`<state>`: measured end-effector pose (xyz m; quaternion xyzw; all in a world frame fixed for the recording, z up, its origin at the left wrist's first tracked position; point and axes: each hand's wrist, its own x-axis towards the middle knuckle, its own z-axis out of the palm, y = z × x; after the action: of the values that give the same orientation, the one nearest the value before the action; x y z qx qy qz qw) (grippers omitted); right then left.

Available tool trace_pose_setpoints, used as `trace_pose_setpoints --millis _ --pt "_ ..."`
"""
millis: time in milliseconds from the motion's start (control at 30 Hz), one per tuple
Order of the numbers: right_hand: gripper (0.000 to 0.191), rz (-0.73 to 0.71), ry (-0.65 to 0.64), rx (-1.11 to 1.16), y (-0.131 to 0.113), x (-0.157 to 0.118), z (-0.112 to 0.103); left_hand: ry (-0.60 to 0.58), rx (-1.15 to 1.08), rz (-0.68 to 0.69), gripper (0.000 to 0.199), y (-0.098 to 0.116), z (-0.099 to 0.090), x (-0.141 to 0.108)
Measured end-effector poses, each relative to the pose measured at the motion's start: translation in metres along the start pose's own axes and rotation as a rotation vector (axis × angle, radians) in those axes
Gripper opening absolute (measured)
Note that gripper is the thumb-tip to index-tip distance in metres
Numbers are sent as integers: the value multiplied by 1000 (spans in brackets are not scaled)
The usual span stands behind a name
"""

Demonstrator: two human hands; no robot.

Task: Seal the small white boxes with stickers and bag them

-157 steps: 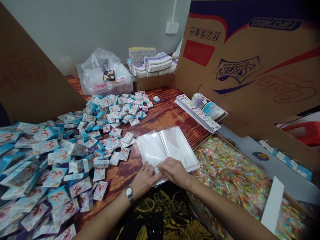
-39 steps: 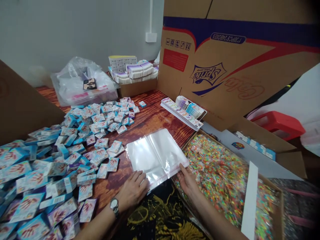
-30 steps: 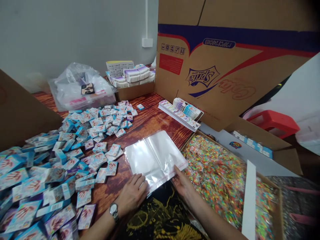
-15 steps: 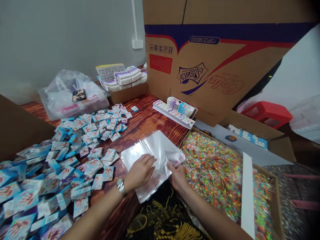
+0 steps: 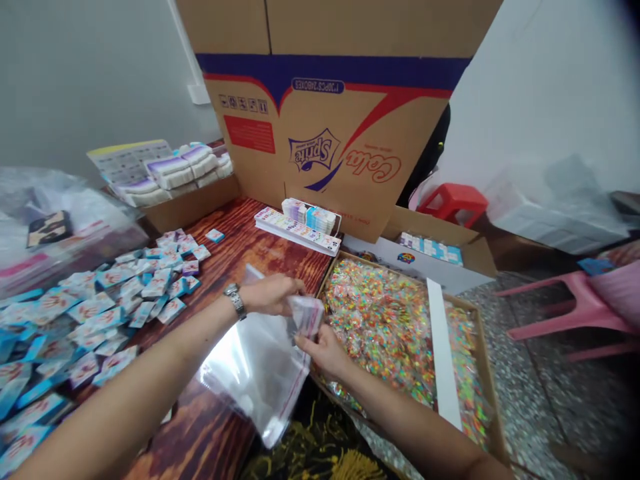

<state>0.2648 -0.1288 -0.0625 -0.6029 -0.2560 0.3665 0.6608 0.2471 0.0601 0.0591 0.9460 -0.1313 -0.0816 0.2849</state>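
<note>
A stack of clear plastic bags (image 5: 250,367) lies at the table's front edge, with its near corner hanging over. My right hand (image 5: 327,350) is closed on the stack's right edge, thumb on top. My left hand (image 5: 273,293), a metal watch on its wrist, is bent over the far edge. Its fingers are closed at a folded-up corner of the bags, and the fingertips are partly hidden behind the plastic. Just right of my hands is a carton of small clear packets with brightly coloured bits (image 5: 380,320).
Many small blue-and-white boxes (image 5: 115,293) are heaped on the left of the wood-patterned table (image 5: 235,247). Behind stand a large cardboard box (image 5: 320,113), a strip of printed cards (image 5: 295,230) and a box of folded stacks (image 5: 190,200). Pink stool (image 5: 590,307) at right.
The view has turned right. My left hand has moved from resting flat on the bags to their far right edge, where a corner is now folded up. My right hand keeps its hold.
</note>
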Motion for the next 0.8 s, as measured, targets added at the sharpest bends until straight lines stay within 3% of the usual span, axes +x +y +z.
trace_pose_setpoints --millis 133,300,567,667,800 --pt "32 15 31 73 3 0 3 23 36 -47 19 5 -2 -4" --pt "53 7 -20 167 9 -5 4 75 100 -80 23 8 -2 -6" --pt "22 120 136 59 34 -1 1 54 263 -127 20 6 2 6" --pt "24 139 192 110 40 1 9 73 299 -161 35 6 8 13" --pt "26 180 248 204 45 1 17 248 404 -213 70 13 20 2"
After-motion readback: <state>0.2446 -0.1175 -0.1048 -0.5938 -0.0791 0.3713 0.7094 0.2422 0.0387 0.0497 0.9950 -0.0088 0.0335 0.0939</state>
